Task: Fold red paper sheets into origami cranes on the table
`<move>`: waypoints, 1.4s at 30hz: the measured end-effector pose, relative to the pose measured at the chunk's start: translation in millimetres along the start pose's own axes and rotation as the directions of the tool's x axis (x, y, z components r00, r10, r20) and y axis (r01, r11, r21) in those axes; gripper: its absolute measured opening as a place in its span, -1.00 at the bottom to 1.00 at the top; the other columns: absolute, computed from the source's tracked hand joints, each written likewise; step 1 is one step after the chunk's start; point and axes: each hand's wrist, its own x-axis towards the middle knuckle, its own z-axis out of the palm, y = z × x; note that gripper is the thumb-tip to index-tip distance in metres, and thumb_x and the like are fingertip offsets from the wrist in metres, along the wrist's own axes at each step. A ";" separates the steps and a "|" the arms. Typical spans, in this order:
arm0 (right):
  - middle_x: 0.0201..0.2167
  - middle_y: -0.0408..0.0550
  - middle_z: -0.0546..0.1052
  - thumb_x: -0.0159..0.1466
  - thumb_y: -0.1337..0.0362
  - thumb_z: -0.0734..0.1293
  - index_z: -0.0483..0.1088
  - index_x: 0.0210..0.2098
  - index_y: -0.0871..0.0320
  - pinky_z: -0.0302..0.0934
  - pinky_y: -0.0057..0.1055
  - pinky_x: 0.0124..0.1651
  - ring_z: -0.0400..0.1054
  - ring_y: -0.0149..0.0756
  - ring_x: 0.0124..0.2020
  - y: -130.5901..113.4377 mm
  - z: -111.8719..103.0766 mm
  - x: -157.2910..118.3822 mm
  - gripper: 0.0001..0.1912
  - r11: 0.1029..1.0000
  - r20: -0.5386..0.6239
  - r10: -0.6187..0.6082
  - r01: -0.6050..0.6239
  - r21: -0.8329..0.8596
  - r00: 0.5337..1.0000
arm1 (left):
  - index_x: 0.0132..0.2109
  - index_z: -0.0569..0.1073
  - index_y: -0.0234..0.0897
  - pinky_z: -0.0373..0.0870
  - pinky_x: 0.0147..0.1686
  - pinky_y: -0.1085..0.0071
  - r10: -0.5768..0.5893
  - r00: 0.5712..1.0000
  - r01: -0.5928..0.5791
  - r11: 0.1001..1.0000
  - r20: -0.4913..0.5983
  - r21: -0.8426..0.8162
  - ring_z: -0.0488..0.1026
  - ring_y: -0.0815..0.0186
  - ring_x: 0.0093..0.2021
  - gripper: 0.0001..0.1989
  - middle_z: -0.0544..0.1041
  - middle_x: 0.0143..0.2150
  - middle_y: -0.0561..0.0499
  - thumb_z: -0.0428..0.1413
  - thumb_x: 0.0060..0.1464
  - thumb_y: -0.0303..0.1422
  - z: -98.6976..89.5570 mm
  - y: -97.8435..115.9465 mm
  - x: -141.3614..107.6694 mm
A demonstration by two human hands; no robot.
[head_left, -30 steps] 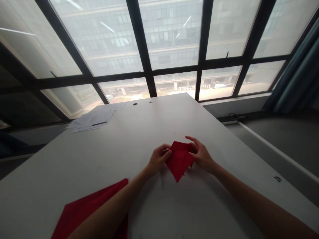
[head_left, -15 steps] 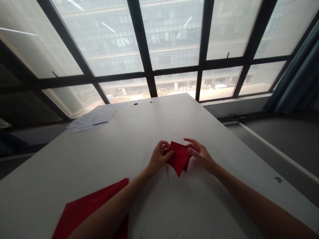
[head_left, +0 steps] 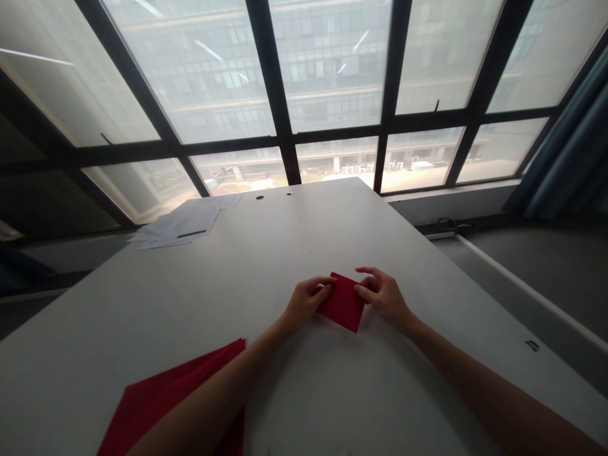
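A small red piece of folded paper [head_left: 342, 304] is held between my two hands above the white table [head_left: 304, 392]. My left hand [head_left: 308, 299] pinches its left edge between thumb and fingers. On the opposite edge, my right hand [head_left: 384, 296] grips it with the thumb in front, and the index finger sticks out over the top. The piece looks roughly square and flat, tilted a little. Larger red paper sheets [head_left: 175, 386] lie at the lower left, partly hidden under my left forearm.
Loose white papers [head_left: 178, 223] with a dark pen [head_left: 192, 234] on them lie at the table's far left. Windows [head_left: 332, 76] stand beyond the far edge. A small dark object [head_left: 532, 346] is near the right edge. A blue curtain [head_left: 555, 145] hangs at right.
The red paper's front flap, which hung to a point with another layer showing behind, now lies flat as a squarer shape. My left fingers have moved up its edge; my right hand has closed on it.
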 end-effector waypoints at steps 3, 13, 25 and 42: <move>-0.47 -0.13 0.52 0.19 0.20 0.38 0.36 0.04 0.20 0.31 -0.39 -0.40 0.39 -0.32 -0.46 3.0 0.5 -0.3 -0.55 0.998 -0.009 -0.016 0.015 -0.059 1.000 | 0.01 0.54 -0.31 0.51 -0.21 0.33 0.094 0.995 -0.089 0.989 -0.033 0.117 0.54 0.17 -0.14 -0.68 0.58 -0.03 -0.16 0.10 0.23 -0.21 0.1 4.0 -1.2; -0.31 -0.06 0.55 0.24 0.34 0.29 0.47 -0.07 0.12 0.28 -0.34 -0.17 0.40 -0.26 -0.31 13.2 -1.1 1.1 -0.73 0.695 -0.013 -0.186 0.123 -0.708 0.982 | 0.36 0.18 -0.06 0.00 0.37 0.08 0.244 0.902 -0.433 0.488 0.357 0.758 0.13 0.20 0.38 -0.52 0.26 0.36 0.00 -0.08 0.34 -0.33 3.6 4.0 -12.6; 0.28 0.16 0.32 0.40 0.32 0.09 0.27 0.26 0.29 -0.03 -0.15 0.35 0.13 -0.11 0.32 2.9 25.2 -23.2 -0.53 0.410 0.220 -0.124 0.252 -0.877 0.968 | 0.45 -0.16 0.00 -0.31 0.37 -0.12 -0.013 0.906 -0.394 0.346 0.424 0.852 -0.25 0.06 0.47 -0.32 -0.10 0.48 0.04 -0.14 0.31 0.04 3.9 0.7 -16.8; 0.42 0.16 -0.01 0.43 0.26 0.00 -0.03 0.40 0.32 -0.31 0.01 0.43 -0.19 -0.13 0.45 12.7 15.0 -18.4 -0.41 0.354 0.420 0.035 0.382 -0.854 0.907 | 0.44 -0.04 -0.02 -0.39 0.35 -0.21 0.032 0.943 -0.320 0.367 0.332 0.874 -0.12 0.03 0.46 -0.38 0.06 0.45 -0.01 -0.10 0.33 -0.08 -2.8 -13.0 -12.0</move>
